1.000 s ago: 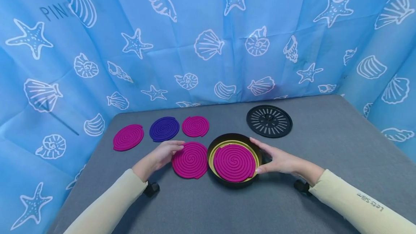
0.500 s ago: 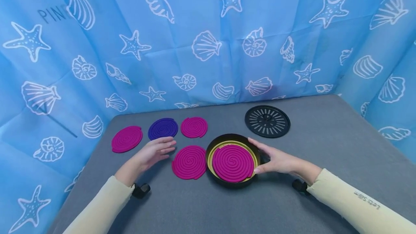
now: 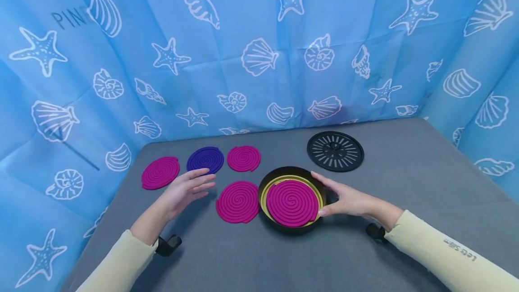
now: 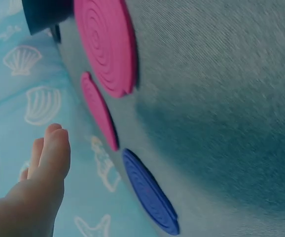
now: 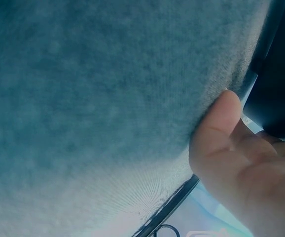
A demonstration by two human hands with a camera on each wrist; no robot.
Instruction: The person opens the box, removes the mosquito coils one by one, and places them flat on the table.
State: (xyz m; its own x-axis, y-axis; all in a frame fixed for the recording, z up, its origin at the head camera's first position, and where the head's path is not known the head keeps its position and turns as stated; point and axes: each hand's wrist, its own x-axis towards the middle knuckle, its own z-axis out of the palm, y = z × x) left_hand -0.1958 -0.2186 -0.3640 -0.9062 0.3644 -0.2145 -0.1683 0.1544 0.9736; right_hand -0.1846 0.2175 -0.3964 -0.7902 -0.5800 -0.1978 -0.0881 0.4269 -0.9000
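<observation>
In the head view, a magenta mosquito coil (image 3: 292, 203) lies in a round black mosquito coil holder (image 3: 270, 226) with a gold inside. My right hand (image 3: 344, 198) grips the holder's right side, thumb at the near rim and fingers at the far rim. The right wrist view shows the thumb (image 5: 220, 118) beside the holder's dark wall (image 5: 280, 94). To the left, my left hand (image 3: 184, 194) is raised over the table with straight fingers, holding nothing. Another magenta coil (image 3: 237, 202) lies flat between it and the holder.
Behind are a blue coil (image 3: 205, 159), a smaller magenta coil (image 3: 243, 158) and, far left, another magenta coil (image 3: 160, 172). A black slotted lid (image 3: 335, 151) with a knob lies at the back right. A blue shell-print curtain (image 3: 227, 57) hangs behind the grey table (image 3: 259, 265).
My left hand has drawn away leftward from the magenta coil beside the holder, and its fingers have straightened. My right hand and the holder have stayed in place.
</observation>
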